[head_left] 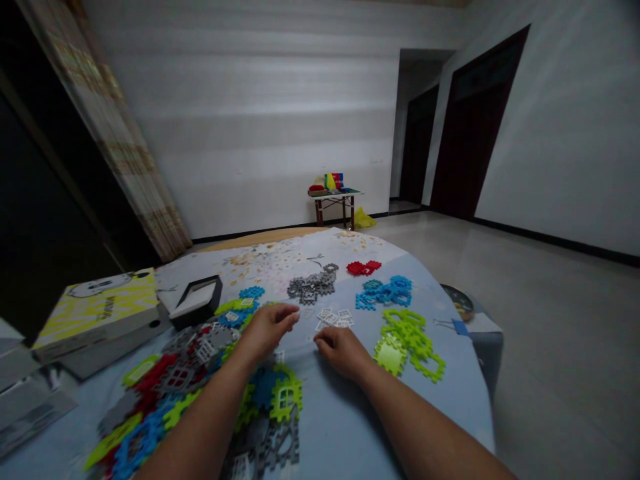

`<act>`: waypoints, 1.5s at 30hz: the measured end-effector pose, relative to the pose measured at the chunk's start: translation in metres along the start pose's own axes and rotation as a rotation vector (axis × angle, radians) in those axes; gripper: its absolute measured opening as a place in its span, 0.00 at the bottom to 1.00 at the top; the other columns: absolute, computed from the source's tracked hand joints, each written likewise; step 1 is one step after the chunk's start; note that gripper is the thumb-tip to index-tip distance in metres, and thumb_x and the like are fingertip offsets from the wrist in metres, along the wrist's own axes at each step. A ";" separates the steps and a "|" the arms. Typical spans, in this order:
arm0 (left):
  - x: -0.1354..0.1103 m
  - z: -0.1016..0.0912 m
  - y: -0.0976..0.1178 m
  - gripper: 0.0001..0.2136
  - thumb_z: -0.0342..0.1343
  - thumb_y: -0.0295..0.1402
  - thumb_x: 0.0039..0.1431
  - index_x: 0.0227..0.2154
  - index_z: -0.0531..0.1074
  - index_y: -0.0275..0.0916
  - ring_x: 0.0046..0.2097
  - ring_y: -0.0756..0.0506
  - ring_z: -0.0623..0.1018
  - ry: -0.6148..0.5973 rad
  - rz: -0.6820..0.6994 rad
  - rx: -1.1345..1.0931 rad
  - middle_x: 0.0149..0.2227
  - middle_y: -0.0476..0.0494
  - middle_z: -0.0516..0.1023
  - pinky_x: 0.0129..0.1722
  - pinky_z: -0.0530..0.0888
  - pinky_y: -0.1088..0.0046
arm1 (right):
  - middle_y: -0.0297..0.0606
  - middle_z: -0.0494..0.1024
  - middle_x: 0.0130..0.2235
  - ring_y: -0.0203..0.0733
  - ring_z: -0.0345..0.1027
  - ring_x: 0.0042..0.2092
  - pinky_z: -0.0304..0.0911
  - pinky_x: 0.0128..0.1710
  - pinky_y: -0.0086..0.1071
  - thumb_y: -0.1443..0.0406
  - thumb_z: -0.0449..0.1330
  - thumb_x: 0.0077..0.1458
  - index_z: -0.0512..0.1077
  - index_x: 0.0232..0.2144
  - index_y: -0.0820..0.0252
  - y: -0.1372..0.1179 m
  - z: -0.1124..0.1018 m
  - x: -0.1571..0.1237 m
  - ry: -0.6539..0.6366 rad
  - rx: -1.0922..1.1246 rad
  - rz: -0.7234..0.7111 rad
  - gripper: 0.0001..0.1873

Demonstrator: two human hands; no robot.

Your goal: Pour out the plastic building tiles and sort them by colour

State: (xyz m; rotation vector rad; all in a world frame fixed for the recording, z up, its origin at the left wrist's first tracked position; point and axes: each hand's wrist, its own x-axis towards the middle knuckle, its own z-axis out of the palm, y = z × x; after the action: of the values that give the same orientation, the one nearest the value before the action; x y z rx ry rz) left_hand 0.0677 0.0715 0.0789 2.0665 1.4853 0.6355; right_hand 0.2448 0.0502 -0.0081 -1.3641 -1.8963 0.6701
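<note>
My left hand (267, 329) reaches over a round table covered with a light blue cloth (350, 427), fingers curled loosely and pointing right, nothing visible in them. My right hand (340, 348) rests knuckles-up just right of it, fingers bent down onto the cloth. Between and beyond the fingertips lie several small white window pieces (334, 317). A mixed heap of red, grey, blue and green interlocking tiles (170, 387) lies under my left forearm.
Sorted tile groups sit further out: grey (313, 285), red (363, 268), blue (385, 292), lime green (410, 340). A yellow box (95, 310) and a black box (197, 300) stand at the left. A small side table (334, 197) stands by the far wall.
</note>
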 end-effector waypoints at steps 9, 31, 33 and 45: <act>0.012 0.004 -0.032 0.19 0.46 0.38 0.53 0.44 0.71 0.32 0.45 0.42 0.74 0.000 -0.022 0.374 0.43 0.35 0.76 0.45 0.67 0.67 | 0.37 0.79 0.34 0.38 0.71 0.35 0.60 0.34 0.26 0.63 0.50 0.51 0.75 0.35 0.57 -0.002 0.005 0.000 -0.025 -0.041 -0.009 0.15; 0.032 0.017 -0.031 0.13 0.48 0.26 0.41 0.28 0.76 0.38 0.46 0.32 0.72 -0.139 -0.107 0.916 0.35 0.32 0.78 0.45 0.60 0.52 | 0.36 0.79 0.38 0.42 0.72 0.40 0.62 0.37 0.29 0.62 0.50 0.48 0.75 0.39 0.52 -0.013 -0.001 0.003 -0.063 -0.156 0.069 0.18; 0.030 0.018 -0.030 0.14 0.46 0.24 0.42 0.28 0.76 0.38 0.46 0.33 0.72 -0.110 -0.111 0.908 0.35 0.32 0.78 0.45 0.60 0.52 | 0.36 0.79 0.38 0.42 0.72 0.40 0.62 0.37 0.29 0.62 0.50 0.49 0.75 0.39 0.52 -0.014 0.000 0.002 -0.063 -0.157 0.063 0.18; 0.019 0.023 -0.034 0.18 0.53 0.26 0.39 0.37 0.75 0.39 0.49 0.34 0.70 0.047 -0.034 0.683 0.40 0.34 0.77 0.52 0.53 0.47 | 0.36 0.79 0.37 0.38 0.72 0.38 0.60 0.35 0.26 0.63 0.49 0.51 0.75 0.37 0.54 -0.008 0.005 0.000 -0.073 -0.117 -0.010 0.16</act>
State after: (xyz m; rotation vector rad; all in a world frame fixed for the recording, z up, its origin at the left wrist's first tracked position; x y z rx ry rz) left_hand 0.0638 0.0957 0.0410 2.5126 1.9520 0.1611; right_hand 0.2360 0.0476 -0.0052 -1.4187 -2.0265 0.6203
